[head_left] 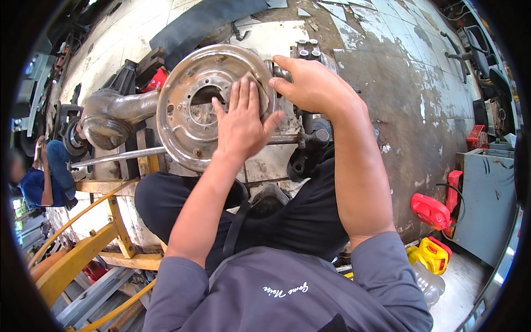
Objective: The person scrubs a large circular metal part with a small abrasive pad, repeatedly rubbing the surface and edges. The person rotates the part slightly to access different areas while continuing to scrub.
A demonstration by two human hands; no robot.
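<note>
A round, worn metal brake backing plate (182, 130) stands in front of me, with a large centre hole and smaller holes. My left hand (242, 124) lies flat against its face, fingers stretched and thumb spread. Under those fingers is a thin brownish piece (264, 97), sandpaper or cloth; I cannot tell which. At the plate's right rim, my right hand (310, 83) is open, thumb and index finger apart beside a metal shaft (281, 73). Its other fingers are hidden. An axle housing (110, 119) extends left from the plate, and a rod (121, 156) runs below.
Yellow frame bars (77, 263) stand at lower left. Another person (44, 177) works at far left. A red jerrycan (430, 211), a yellow container (430, 254) and a grey cabinet (487, 199) are on the right. A dark sheet (204, 25) lies on the floor behind the plate.
</note>
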